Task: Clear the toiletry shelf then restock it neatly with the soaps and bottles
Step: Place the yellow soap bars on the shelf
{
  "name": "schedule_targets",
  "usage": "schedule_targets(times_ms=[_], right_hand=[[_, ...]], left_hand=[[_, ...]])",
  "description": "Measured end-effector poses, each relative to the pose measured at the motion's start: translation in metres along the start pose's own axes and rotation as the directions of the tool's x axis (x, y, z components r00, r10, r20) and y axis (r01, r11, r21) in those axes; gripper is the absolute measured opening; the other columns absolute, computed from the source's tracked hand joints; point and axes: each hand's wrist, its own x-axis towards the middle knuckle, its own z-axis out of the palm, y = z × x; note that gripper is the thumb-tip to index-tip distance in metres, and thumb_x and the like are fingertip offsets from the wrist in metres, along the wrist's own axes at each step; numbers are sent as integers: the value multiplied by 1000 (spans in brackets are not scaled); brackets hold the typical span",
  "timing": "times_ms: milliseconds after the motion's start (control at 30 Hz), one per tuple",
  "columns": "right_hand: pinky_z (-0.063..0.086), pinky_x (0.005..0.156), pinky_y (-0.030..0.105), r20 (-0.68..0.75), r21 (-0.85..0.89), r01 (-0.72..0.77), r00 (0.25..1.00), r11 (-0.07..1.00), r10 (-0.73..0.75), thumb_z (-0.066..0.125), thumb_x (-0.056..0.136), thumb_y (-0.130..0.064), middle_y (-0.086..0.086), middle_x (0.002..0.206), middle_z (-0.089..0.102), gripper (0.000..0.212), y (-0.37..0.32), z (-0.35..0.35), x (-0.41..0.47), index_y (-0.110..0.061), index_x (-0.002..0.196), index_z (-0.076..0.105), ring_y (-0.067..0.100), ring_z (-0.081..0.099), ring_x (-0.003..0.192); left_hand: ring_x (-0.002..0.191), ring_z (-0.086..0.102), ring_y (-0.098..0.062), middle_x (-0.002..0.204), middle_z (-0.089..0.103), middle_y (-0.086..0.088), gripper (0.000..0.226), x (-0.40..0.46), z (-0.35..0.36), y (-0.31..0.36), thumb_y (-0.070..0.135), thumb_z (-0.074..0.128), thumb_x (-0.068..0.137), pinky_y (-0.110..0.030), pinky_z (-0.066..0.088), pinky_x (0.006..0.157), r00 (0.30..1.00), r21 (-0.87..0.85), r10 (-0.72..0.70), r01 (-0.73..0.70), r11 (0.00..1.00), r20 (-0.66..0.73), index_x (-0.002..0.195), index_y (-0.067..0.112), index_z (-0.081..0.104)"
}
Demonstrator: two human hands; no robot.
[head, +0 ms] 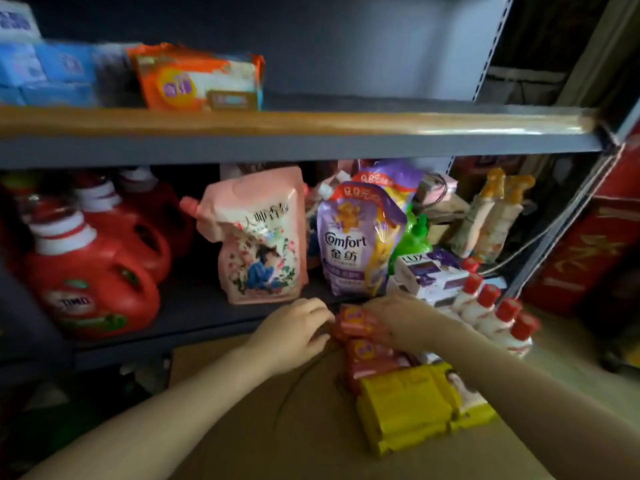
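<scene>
While stacked on the cardboard (263, 393) below the half-bare top shelf (311, 123) for restocking, red soap packs (356, 323) pinched at one end by right hand (394, 317), seemingly to lift, steadied by loosely curled left hand (294, 327), apparently holding nothing.

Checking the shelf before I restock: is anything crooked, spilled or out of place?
No spill shows. The pink refill pouch leans to one side instead of standing straight, and the orange soap pack on the upper shelf sits skewed beside the blue packs. Red soap bars, under both hands, and yellow packs lie off the shelf.
</scene>
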Motion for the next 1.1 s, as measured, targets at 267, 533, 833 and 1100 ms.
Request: schedule_targets(times_ms=[267,533,833,1100], right_hand=[[46,86,41,-115,3,2,993,1000,-2,49,92,-29,8,129,49,42,-5,9,10,-12,130,42,28,51,117],[43,94,34,-18,113,287,958,951,-287,47,85,-61,-1,137,43,62,-2,20,-71,-26,136,42,20,46,120],[36,94,22,-127,412,259,966,874,-226,69,69,-52,-1,133,47,80,3,20,-87,-26,137,36,16,45,119],[37,81,37,164,900,-121,984,-418,69,58,66,-37,6,83,71,27,27,12,-99,-22,83,72,26,58,81]], left_hand=[[105,51,-8,119,50,8,30,-6,30,29,35,52,92,-25,44,83,963,-116,-253,263,958,93,119,22,54],[105,51,-6,121,51,11,26,-12,44,49,21,51,93,-22,44,84,953,-190,-288,301,934,95,119,22,56],[90,51,-2,103,52,13,13,-45,50,83,30,48,94,-20,41,74,920,-299,-393,378,876,12,104,24,54],[125,36,-17,139,27,4,89,-42,69,119,78,38,69,-29,34,96,915,134,-330,306,943,231,143,29,29]])
